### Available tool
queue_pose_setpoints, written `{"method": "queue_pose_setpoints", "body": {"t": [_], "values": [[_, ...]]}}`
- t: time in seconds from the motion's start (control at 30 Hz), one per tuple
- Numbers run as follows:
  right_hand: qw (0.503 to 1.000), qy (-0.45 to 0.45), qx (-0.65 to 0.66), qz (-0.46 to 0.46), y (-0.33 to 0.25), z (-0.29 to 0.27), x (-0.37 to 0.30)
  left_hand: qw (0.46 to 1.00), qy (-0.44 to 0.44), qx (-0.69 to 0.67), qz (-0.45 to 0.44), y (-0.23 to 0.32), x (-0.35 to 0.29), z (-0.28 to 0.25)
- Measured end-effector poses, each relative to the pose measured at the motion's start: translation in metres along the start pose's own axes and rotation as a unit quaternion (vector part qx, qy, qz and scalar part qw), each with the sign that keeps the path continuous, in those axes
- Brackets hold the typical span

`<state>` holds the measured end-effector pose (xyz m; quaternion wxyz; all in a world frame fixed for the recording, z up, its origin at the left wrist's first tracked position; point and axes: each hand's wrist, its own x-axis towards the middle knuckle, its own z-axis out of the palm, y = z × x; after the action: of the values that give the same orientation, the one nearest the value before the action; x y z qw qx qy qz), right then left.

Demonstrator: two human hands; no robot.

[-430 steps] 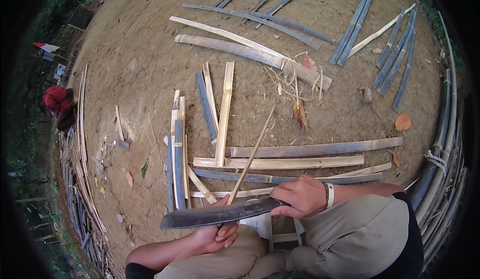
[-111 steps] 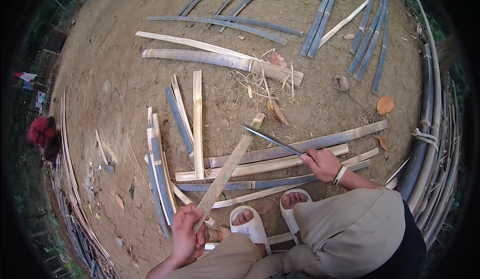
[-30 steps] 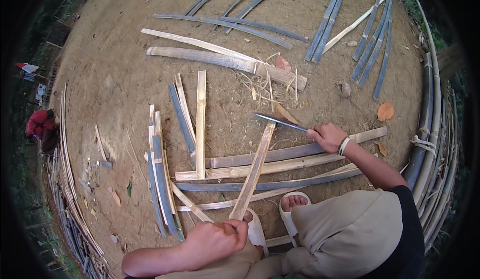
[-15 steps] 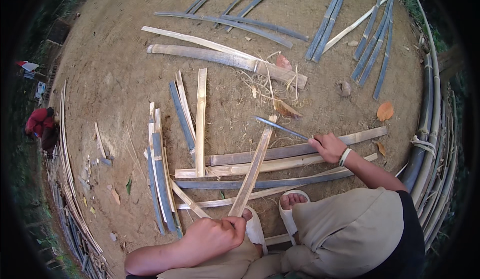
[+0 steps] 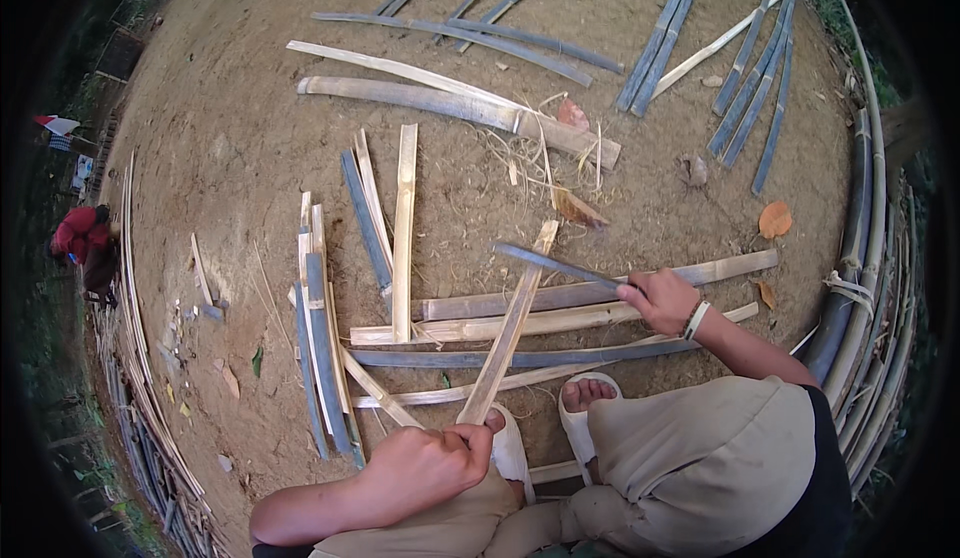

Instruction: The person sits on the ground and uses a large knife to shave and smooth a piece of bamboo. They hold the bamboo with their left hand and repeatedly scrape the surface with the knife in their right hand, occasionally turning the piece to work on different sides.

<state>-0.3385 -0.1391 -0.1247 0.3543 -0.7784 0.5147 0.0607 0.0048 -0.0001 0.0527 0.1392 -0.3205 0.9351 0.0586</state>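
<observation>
My left hand [image 5: 433, 467] is closed round the near end of a split bamboo strip [image 5: 513, 320], which slants up and away from me with its pale inner face showing. My right hand [image 5: 660, 301] grips the handle of a knife [image 5: 556, 262] with a long dark blade. The blade lies across the strip near its far end; whether it touches the strip I cannot tell. Beneath both, several bamboo slats [image 5: 600, 304] lie crosswise on the dirt in front of my sandalled feet. A bundle of slats [image 5: 322, 348] stands to the left of the strip.
Fibre shavings [image 5: 513, 154] and dry leaves [image 5: 774, 220] litter the brown ground. Farther off lie more dark slats [image 5: 495, 40]. Long bamboo poles [image 5: 853, 218], tied together, run along the right edge. At the far left a person in red [image 5: 82, 243] crouches beside a pile of poles [image 5: 150, 458].
The knife has shifted slightly left and its blade has turned, so its flat side shows more. My left hand still holds the strip in nearly the same place.
</observation>
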Motion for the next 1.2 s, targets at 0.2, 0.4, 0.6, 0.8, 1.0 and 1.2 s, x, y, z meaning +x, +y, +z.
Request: {"method": "queue_pose_setpoints", "body": {"t": [0.2,0.4,0.6,0.8,1.0,1.2], "values": [[0.997,-0.009,0.012,-0.069,-0.033,0.001,-0.014,0.999,-0.011,0.035,0.036,0.005,0.004,0.003],[0.998,-0.022,-0.004,-0.05,-0.026,0.005,-0.007,0.997,-0.027,0.035,0.061,0.012,0.008,0.007],[0.999,-0.046,-0.019,-0.022,-0.024,-0.007,0.002,0.999,-0.017,-0.014,0.046,0.018,0.009,0.004],[0.998,0.029,-0.019,0.055,0.01,-0.005,0.025,0.998,0.023,0.0,0.052,0.018,0.009,0.011],[0.994,0.087,-0.028,0.055,0.018,0.022,0.02,0.991,0.043,-0.101,-0.072,0.004,-0.018,-0.006],[0.993,0.09,-0.031,0.072,0.018,0.021,0.012,0.879,0.106,-0.311,-0.345,-0.009,-0.097,-0.015]]}}
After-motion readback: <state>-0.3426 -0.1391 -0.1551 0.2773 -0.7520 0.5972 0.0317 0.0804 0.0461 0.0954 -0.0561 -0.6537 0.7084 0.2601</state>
